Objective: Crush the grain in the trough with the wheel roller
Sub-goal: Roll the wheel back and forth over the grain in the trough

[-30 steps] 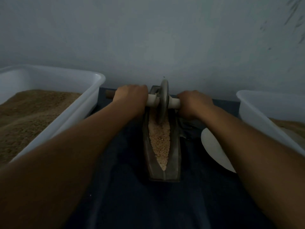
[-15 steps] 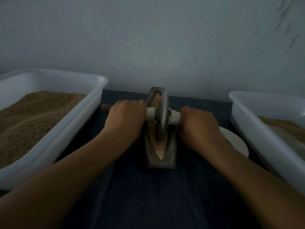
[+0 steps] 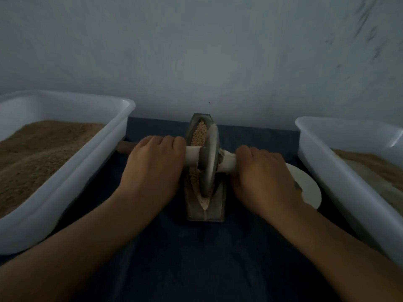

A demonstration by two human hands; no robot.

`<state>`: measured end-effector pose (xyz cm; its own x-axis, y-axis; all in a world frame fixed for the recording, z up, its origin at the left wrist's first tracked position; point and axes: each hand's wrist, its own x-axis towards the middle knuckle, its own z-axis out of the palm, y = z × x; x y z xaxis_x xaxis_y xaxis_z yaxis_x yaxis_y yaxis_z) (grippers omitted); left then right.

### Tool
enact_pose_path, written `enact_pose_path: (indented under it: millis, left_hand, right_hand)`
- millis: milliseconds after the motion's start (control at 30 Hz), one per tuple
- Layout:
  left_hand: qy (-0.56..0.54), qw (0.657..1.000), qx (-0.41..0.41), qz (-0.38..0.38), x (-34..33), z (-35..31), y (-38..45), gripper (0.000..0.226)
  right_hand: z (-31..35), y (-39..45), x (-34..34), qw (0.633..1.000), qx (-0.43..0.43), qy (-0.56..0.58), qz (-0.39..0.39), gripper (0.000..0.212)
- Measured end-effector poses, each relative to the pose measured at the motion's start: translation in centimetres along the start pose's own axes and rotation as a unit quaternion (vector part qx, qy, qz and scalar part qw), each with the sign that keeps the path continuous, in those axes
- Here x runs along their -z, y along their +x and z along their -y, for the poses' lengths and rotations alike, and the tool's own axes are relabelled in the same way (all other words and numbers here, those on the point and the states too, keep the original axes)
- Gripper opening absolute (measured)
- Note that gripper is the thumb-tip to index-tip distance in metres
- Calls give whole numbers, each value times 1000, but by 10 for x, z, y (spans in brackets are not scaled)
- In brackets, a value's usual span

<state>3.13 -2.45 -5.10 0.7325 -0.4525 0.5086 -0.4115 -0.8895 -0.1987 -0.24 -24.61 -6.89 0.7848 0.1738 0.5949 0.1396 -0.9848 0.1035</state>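
Since a second ago your wheel roller [image 3: 209,164] has rolled from the trough's [image 3: 205,211] far end toward its near end. Left hand [image 3: 152,168] and right hand [image 3: 262,177] wrap fingers around the axle. Grain [image 3: 199,132] lies behind; tilting risks derailing the wheel.

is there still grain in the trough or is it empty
Not empty: tan grain fills the trough beyond the wheel and under it.

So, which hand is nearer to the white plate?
Right. The right hand grips the roller handle just in front of the white plate and overlaps it in view; the left hand grips the handle beyond the trough.
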Motion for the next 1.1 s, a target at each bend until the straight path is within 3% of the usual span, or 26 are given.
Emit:
enact_pose_path:
  millis: [167, 333, 433, 533, 800, 967, 1100]
  left_hand:
    - [-7, 999, 19, 45, -22, 8, 29, 32]
    - [-18, 995, 34, 96, -39, 19, 72, 31]
    - [-15, 993, 39, 112, -44, 22, 93, 31]
    - [-15, 990, 43, 131, -46, 25, 109, 33]
    - [-4, 994, 46, 102, -50, 24, 106, 25]
    - [-17, 996, 44, 80, -40, 20, 76, 19]
    - [-12, 995, 50, 81, -28, 11, 49, 25]
  right_hand:
    - [-11, 38, -24, 995, -16, -53, 79, 31]
    - [-21, 85, -41, 980, -60, -42, 183, 22]
    - [-29, 112, -48, 957, -94, -25, 272, 30]
    - [-34, 127, -54, 948, -102, -8, 301, 40]
    - [-27, 120, -50, 956, -117, -27, 269, 33]
    - [-19, 86, -38, 982, -70, -21, 177, 19]
    - [-12, 54, -26, 995, -17, -36, 96, 19]
